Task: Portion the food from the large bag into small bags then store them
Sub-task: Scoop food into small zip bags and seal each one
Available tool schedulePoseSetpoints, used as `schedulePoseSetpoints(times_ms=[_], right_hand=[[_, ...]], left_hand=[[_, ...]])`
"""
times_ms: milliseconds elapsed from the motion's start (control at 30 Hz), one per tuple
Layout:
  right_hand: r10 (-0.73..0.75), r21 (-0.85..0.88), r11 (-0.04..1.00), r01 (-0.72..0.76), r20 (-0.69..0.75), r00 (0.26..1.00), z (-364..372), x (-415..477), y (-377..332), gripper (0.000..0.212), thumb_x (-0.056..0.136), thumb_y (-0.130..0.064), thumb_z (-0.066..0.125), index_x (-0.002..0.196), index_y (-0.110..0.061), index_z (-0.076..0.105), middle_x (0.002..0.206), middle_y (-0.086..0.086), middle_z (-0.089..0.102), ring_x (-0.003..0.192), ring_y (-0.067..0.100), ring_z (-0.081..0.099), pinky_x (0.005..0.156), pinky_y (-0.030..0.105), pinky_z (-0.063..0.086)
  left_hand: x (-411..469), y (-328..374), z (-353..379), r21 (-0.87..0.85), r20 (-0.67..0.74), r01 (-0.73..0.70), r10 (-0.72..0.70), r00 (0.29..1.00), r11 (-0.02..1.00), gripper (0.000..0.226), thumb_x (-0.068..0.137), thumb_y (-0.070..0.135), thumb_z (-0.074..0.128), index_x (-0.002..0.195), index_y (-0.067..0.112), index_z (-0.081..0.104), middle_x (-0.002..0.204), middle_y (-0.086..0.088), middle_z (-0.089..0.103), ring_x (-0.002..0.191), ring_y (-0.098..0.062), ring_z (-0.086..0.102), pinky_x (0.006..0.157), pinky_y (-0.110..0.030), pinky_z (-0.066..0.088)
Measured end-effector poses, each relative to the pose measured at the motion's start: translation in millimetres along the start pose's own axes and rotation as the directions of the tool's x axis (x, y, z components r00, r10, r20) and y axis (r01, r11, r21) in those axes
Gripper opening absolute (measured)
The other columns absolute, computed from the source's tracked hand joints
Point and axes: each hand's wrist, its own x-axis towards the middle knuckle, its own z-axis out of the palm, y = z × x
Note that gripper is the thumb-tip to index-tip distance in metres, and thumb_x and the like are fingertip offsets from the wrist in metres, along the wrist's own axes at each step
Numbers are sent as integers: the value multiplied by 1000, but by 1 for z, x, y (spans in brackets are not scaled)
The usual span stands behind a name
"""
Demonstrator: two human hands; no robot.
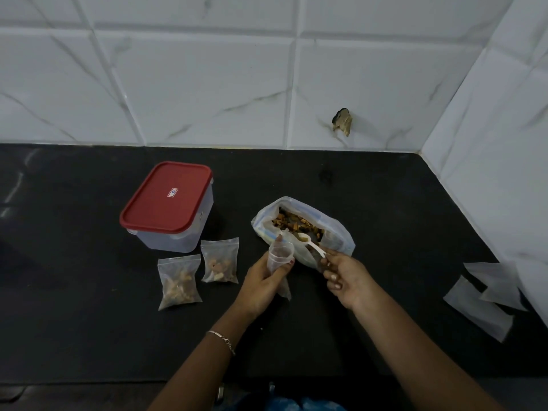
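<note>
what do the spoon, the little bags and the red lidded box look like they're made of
Spoon: looks like white plastic, thin and slightly glossy, uniform in colour.
Small bags: clear thin plastic film; the food shows through and the surface wrinkles and catches light.
Box: seemingly rigid translucent plastic, frosted walls; its lid is opaque red plastic with a smooth, matte sheen and a moulded rim.

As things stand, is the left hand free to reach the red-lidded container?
Probably not yet. The left hand is shut on the small bag it holds open for the spoon. The path to the red-lidded container looks clear apart from two filled bags beside it.
</note>
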Motion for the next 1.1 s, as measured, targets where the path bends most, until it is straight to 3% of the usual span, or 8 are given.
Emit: schedulePoseSetpoints(times_ms=[133, 267, 600, 733, 833, 900, 1000, 1100], right_hand=[[-27, -26, 999, 27, 1, 1000, 0, -7, -4, 24, 99, -15, 45, 115, -18, 64, 76, 1, 56, 42, 4, 33, 36, 16, 22], [-91, -53, 994, 92, 18, 996, -1, -16, -9, 25, 100, -14, 42, 114, -18, 62, 74, 0, 54, 43, 4, 32, 35, 16, 22], [-257, -52, 962, 267, 155, 954, 2, -54, -39, 25, 100, -10, 42, 113, -10, 63, 69, -1, 53, 42, 4, 30, 36, 16, 18], [-398, -223, 876, 428, 169, 902, 7, -66, -48, 26, 100, -9, 44, 113, -13, 67, 72, 0, 53, 41, 2, 34, 36, 14, 25], [-630, -497, 597, 630, 197, 752, 11, -71, -49, 28, 100, -11, 45, 110, -21, 70, 77, -11, 58, 53, -3, 50, 52, 13, 39], [-782, -696, 176, 696, 331, 529, 12, -77, -47, 29, 99, -17, 45, 112, -29, 68, 89, -15, 65, 74, -2, 60, 63, 21, 47], [-782, -724, -377, 578, 583, 219, 13, -79, -41, 33, 91, -28, 45, 116, -28, 67, 95, -12, 68, 80, 4, 63, 66, 22, 49], [-714, -645, -613, 455, 699, 30, 13, -70, -38, 33, 80, -24, 71, 112, -20, 68, 85, -6, 69, 69, 11, 65, 60, 26, 47]], left_hand=[[-3, 3, -4, 9, -65, -17, 17, 998, 1000, 28, 91, 30, 61, 117, 38, 55, 116, 12, 65, 112, -2, 59, 97, -26, 47], [-4, 11, -6, 20, -166, -84, 86, 982, 996, 32, 89, 19, 65, 107, 43, 52, 106, 19, 63, 99, 11, 60, 81, -17, 49], [23, 38, -3, 180, -186, -179, 212, 959, 967, 23, 84, 26, 72, 97, 39, 60, 97, 16, 69, 94, 5, 64, 80, -20, 52], [32, 55, 0, 187, -153, -205, 235, 960, 961, 24, 84, 23, 72, 93, 41, 59, 92, 17, 68, 88, 7, 64, 80, -22, 53], [36, 61, 3, 193, -146, -238, 268, 952, 952, 28, 84, 23, 73, 94, 43, 57, 90, 20, 65, 85, 15, 61, 77, -16, 51], [38, 61, 3, 183, -164, -249, 280, 946, 951, 25, 82, 26, 74, 97, 41, 60, 93, 17, 68, 89, 10, 63, 79, -19, 52], [39, 61, 4, 172, -181, -257, 287, 941, 951, 24, 82, 24, 75, 93, 39, 61, 93, 12, 70, 87, 4, 65, 75, -17, 51], [37, 64, 4, 158, -199, -255, 284, 938, 954, 29, 81, 20, 75, 88, 41, 56, 89, 15, 66, 83, 5, 64, 71, -13, 48]])
